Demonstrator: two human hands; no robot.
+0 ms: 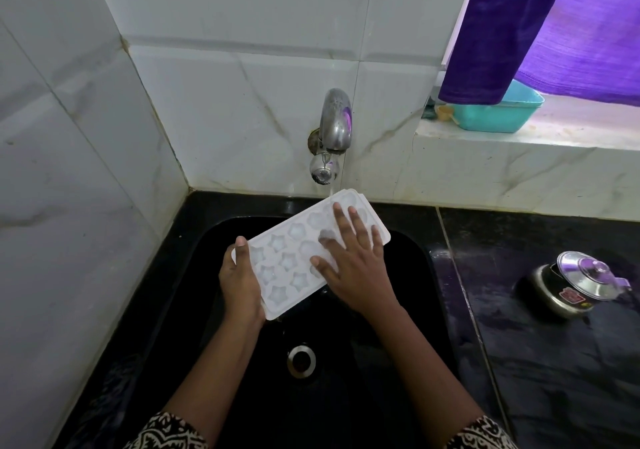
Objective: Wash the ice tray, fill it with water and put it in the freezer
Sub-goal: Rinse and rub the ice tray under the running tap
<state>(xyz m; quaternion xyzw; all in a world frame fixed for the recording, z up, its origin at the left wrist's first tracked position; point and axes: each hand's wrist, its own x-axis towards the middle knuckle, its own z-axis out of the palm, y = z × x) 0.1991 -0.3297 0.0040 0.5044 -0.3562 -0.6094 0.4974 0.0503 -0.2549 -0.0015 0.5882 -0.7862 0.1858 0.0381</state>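
**Over the black sink: an ice tray held under the tap**

Behind the sink, a wall of glossy white tiles with faint brown veins meets in a corner. Below it runs a polished black stone counter, and set into that is a deep, rounded, black sink with a wet sheen. At the upper right a purple curtain of soft, ribbed cloth hangs over a pale stone ledge. A teal plastic tub stands on the ledge; the curtain hides what it holds.

The ice tray is a white, translucent plastic rectangle. It is held above the sink, slanting from near left to far right, with star-shaped and rounder cups facing up. Whether water stands in the cups cannot be told. Its far corner sits just under a thin stream of water from the dull steel tap on the wall.

The right hand lies flat on the tray's far half, its fingers straight and spread across the cups. The left hand grasps the tray's near end, thumb hooked over the rim and the other fingers hidden beneath.

On the counter to the right, well apart from the sink, is a steel pot with a shiny domed lid on it. A round metal drain sits in the sink floor, below the tray.
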